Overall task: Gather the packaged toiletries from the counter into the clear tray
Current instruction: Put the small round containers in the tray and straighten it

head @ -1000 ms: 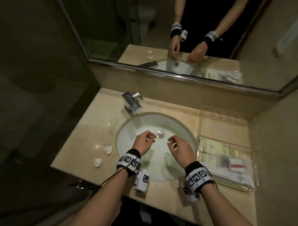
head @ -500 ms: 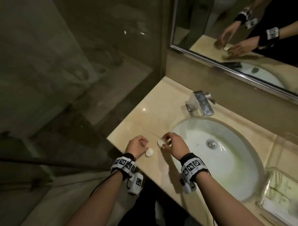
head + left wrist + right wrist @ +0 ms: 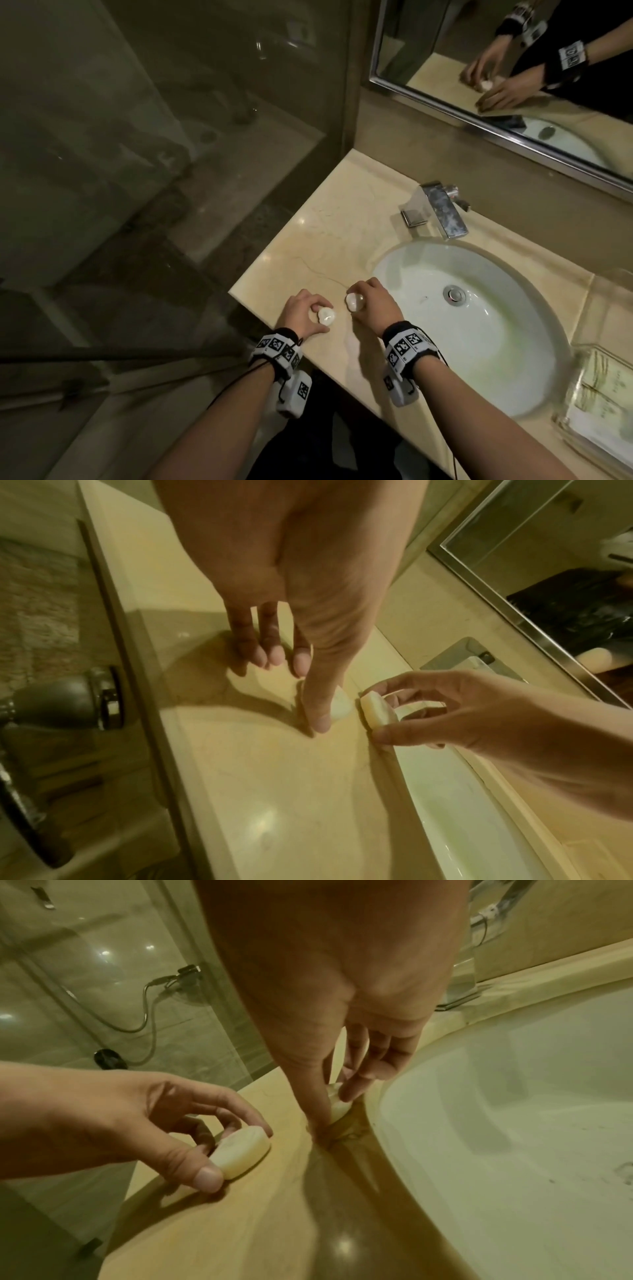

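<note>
No text, brand or number is showing legibly anywhere. The wristbands (image 3: 279, 349) are carrying only black-and-white square marker patterns, and the printing on the packets in the clear tray (image 3: 596, 394), right of the sink (image 3: 479, 342), is staying too blurred to read.

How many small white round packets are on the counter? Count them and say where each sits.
2. One packet is pinched by the left hand; the other packet by the right hand, beside the sink. None seems hidden.

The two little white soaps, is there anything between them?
No. Between the left soap and the right soap there is only bare counter; the head view shows it best.
</note>
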`<state>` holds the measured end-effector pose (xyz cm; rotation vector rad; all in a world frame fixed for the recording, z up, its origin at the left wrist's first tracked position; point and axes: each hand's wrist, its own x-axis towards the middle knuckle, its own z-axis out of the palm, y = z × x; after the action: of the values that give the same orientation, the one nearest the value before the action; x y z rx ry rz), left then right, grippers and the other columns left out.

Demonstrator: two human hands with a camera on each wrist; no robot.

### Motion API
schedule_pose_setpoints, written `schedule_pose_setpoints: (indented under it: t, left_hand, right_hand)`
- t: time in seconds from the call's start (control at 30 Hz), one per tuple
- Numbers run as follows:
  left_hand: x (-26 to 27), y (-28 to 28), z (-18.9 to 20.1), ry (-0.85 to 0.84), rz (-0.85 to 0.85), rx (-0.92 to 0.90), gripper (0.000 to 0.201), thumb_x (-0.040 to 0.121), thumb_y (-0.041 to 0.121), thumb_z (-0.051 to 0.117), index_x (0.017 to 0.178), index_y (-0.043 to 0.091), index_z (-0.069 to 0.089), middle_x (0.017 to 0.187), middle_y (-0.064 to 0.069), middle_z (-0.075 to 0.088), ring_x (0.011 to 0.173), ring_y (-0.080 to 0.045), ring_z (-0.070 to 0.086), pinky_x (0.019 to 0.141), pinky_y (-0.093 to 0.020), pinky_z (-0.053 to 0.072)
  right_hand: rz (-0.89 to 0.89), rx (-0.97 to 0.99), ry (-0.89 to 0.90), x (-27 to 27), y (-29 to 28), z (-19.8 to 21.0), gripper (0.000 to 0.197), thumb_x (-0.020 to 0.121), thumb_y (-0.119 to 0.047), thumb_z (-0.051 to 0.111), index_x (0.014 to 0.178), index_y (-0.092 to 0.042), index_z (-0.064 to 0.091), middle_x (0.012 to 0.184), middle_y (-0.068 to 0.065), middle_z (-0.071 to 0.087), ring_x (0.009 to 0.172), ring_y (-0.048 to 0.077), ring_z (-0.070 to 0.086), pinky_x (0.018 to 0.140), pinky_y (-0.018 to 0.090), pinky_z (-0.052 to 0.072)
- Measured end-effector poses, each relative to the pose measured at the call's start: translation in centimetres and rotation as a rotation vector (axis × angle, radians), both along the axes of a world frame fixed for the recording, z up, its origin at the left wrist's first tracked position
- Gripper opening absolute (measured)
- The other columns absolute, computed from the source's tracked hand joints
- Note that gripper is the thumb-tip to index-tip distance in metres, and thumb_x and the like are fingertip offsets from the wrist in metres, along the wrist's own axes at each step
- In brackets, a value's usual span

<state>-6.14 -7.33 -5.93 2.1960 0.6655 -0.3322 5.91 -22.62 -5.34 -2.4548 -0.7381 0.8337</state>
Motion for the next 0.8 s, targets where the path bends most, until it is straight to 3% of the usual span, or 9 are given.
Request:
schedule_pose_setpoints:
  t: [0.13, 0.2, 0.3, 0.4, 0.5, 0.67, 0.8]
  left_hand:
    - [1.6, -0.8, 1.3, -0.062, 0.031, -0.042, 0.045, 0.056, 0.019, 0.088, 0.091, 0.037, 0.067, 0.092, 0.007, 0.056, 0.088, -0.013, 0.057, 0.078, -0.025, 0.050]
    - [3.1, -1.9, 2.4, -0.096, 0.029, -0.072, 0.043, 0.058, 0.017, 0.087, 0.091, 0.035, 0.067, 0.094, 0.005, 0.057, 0.083, -0.010, 0.056, 0.074, -0.017, 0.048]
    - [5.8, -4.4, 4.2, -0.138, -0.005, -0.137, 0.041, 0.062, 0.009, 0.086, 0.094, 0.027, 0.068, 0.095, 0.001, 0.057, 0.074, -0.007, 0.054, 0.058, -0.006, 0.045]
    - [8.3, -7.9, 5.5, -0.199, -0.096, -0.147, 0.042, 0.061, 0.016, 0.088, 0.096, 0.027, 0.068, 0.098, -0.002, 0.063, 0.077, -0.015, 0.055, 0.068, -0.015, 0.046]
    - [10.4, -12.1, 6.5, -0.250, -0.157, -0.190, 0.042, 0.060, 0.021, 0.088, 0.095, 0.030, 0.067, 0.097, -0.001, 0.065, 0.075, -0.014, 0.055, 0.075, -0.025, 0.050]
    - [13.5, -21.3, 7.3, -0.293, -0.332, -0.245, 0.039, 0.063, 0.017, 0.086, 0.096, 0.026, 0.067, 0.099, 0.002, 0.067, 0.076, -0.003, 0.056, 0.072, -0.015, 0.048]
    - [15.1, -28.9, 7.3, -0.287, -0.453, -0.300, 0.039, 0.063, 0.017, 0.086, 0.097, 0.023, 0.067, 0.101, 0.001, 0.068, 0.079, -0.007, 0.058, 0.072, -0.017, 0.049]
  right_hand:
    - [-0.086, 0.101, -0.001, 0.7, -2.1, 1.1, 0.039, 0.074, -0.022, 0.080, 0.108, -0.027, 0.061, 0.108, -0.003, 0.053, 0.079, 0.017, 0.061, 0.078, 0.035, 0.055]
    - [-0.141, 0.144, -0.028, 1.4, -3.8, 2.0, 0.041, 0.074, -0.019, 0.080, 0.110, -0.025, 0.061, 0.108, -0.002, 0.053, 0.076, 0.016, 0.061, 0.078, 0.034, 0.055]
    - [-0.238, 0.187, -0.060, 2.3, -7.4, 3.5, 0.042, 0.074, -0.016, 0.080, 0.110, -0.026, 0.061, 0.107, -0.003, 0.053, 0.074, 0.015, 0.061, 0.079, 0.034, 0.055]
    - [-0.340, 0.226, -0.087, 2.9, -11.7, 4.8, 0.040, 0.074, -0.018, 0.081, 0.108, -0.029, 0.061, 0.105, -0.005, 0.053, 0.071, 0.011, 0.062, 0.077, 0.034, 0.055]
    - [-0.448, 0.259, -0.130, 3.4, -16.5, 5.9, 0.037, 0.074, -0.022, 0.081, 0.104, -0.032, 0.060, 0.103, -0.006, 0.059, 0.068, 0.009, 0.063, 0.073, 0.032, 0.055]
    - [-0.664, 0.299, -0.200, 3.2, -26.3, 7.4, 0.038, 0.075, -0.019, 0.081, 0.106, -0.027, 0.060, 0.102, -0.009, 0.063, 0.067, 0.009, 0.060, 0.065, 0.022, 0.049]
    - [-0.841, 0.334, -0.222, 1.8, -33.9, 7.8, 0.042, 0.071, -0.016, 0.084, 0.105, -0.022, 0.059, 0.100, -0.006, 0.062, 0.068, 0.009, 0.056, 0.068, 0.024, 0.048]
